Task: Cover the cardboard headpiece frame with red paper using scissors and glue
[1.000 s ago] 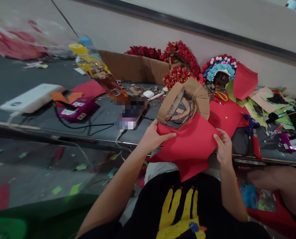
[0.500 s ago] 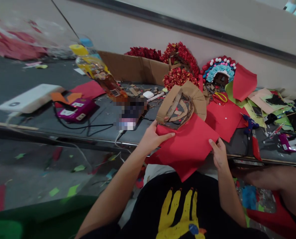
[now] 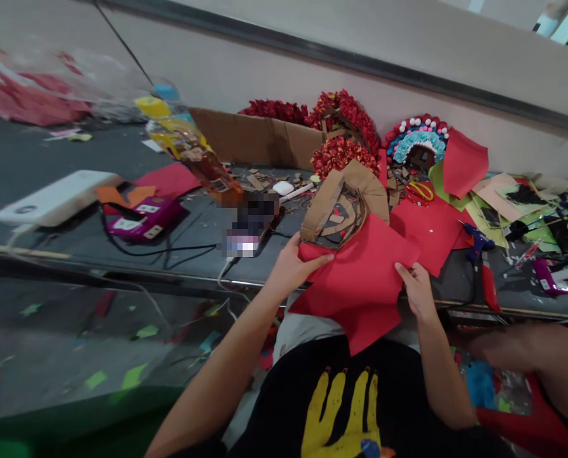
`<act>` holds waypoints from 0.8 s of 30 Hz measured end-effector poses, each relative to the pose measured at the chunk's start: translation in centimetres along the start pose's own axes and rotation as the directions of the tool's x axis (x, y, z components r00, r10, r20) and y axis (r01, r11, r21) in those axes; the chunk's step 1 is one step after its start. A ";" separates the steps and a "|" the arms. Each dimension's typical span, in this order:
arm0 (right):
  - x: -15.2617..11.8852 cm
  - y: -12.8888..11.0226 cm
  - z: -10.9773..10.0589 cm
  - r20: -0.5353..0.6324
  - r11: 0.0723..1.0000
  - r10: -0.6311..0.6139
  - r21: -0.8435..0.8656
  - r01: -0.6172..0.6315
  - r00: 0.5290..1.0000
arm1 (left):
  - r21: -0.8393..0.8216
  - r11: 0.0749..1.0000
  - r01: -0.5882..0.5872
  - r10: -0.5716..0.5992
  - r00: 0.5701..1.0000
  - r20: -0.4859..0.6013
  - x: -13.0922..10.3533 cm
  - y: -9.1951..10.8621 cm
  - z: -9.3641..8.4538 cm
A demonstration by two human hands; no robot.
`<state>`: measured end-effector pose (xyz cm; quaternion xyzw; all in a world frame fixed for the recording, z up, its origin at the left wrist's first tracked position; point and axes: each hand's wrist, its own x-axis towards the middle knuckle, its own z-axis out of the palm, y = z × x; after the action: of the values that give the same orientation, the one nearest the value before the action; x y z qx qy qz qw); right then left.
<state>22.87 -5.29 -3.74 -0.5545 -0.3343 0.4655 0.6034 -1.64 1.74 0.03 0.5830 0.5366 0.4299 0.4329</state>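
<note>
A red sheet of paper (image 3: 355, 280) spans the space between my two hands, its lower corner hanging over my lap. My left hand (image 3: 296, 264) is closed on the paper's left edge and on the base of a cardboard frame (image 3: 324, 207), thumb on top. This frame is brown, with an arched band and a rounded flap, and it leans up behind the paper. My right hand (image 3: 417, 286) pinches the right edge of the red sheet between thumb and fingers. The fingers under the sheet are partly hidden.
On the table stand a tilted drink bottle (image 3: 193, 149), a white power bank (image 3: 57, 197), a purple power strip (image 3: 145, 216) and a phone (image 3: 250, 222). A glue gun (image 3: 477, 238), yellow-handled scissors (image 3: 421, 191), red paper and decorated headpieces (image 3: 420, 140) lie right. A person's leg (image 3: 532, 343) is beside me.
My right hand has shifted slightly left with its edge of the red paper, which now bends more at the lower right. My left hand keeps its hold. The view has moved slightly.
</note>
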 end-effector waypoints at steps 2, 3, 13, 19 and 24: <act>0.8 -0.4 -0.4 -0.029 0.999 -0.034 -0.007 0.034 0.999 | 0.032 0.999 -0.007 0.007 1.000 -0.003 0.1 -0.2 -0.2; 1.2 -0.8 -0.6 -0.049 0.999 -0.052 -0.009 0.052 0.997 | 0.034 0.999 -0.005 0.005 1.000 0.000 0.1 -0.2 -0.2; 7.6 -5.3 -6.8 -0.342 0.965 -0.237 0.022 0.260 0.909 | -0.166 0.985 0.040 -0.036 0.999 0.030 0.7 -0.9 -1.3; 9.0 -5.4 -8.5 -0.357 0.951 -0.282 0.019 0.308 0.890 | -0.265 0.963 0.041 -0.033 0.999 0.033 1.0 -2.0 -1.3; 9.3 -4.3 -7.7 -0.324 0.962 -0.261 -0.011 0.272 0.909 | -0.196 0.981 -0.002 0.014 0.998 0.061 1.3 -2.0 -0.7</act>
<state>34.00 0.85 -1.82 -0.5616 -0.2956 0.2877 0.7172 -2.72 3.15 -1.71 0.5528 0.4755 0.4639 0.5031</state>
